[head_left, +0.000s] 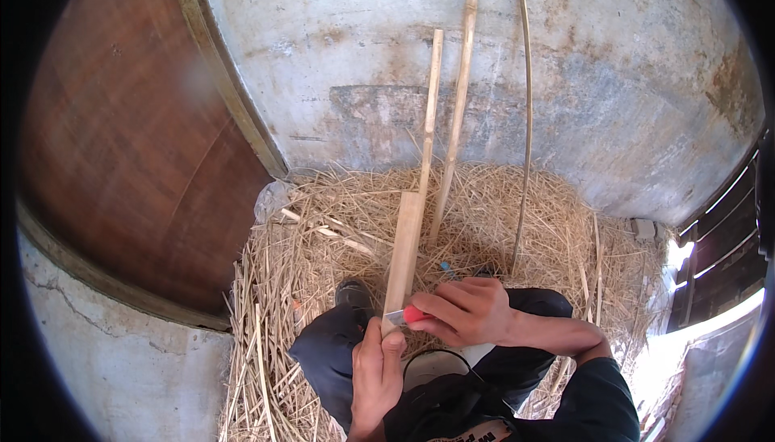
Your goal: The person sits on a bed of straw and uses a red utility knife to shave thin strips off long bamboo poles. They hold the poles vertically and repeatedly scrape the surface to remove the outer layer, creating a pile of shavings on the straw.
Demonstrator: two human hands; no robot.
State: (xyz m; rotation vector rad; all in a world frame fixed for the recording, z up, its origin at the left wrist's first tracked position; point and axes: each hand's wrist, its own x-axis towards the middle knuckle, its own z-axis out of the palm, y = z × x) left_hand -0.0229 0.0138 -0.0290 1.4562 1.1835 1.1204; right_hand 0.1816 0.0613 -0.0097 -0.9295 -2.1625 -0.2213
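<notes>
Left hand [376, 373] grasps a wooden slat [404, 256] pointing toward twelve o'clock, seemingly bracing it against the knife [413, 314] clasped by the right hand [472, 313].

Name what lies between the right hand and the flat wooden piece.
A red-handled bladed tool, seen in the head view: the right hand grips its handle, and its blade meets the flat wooden piece near the left hand.

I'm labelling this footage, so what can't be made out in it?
All in head view:
Red knife handle: mostly hidden by the right grip.
Wooden slat: near end hidden by the left grip.
Blue scrap in the straw: too small to identify.
Brown panel: cut off by the left fisheye edge.
</notes>
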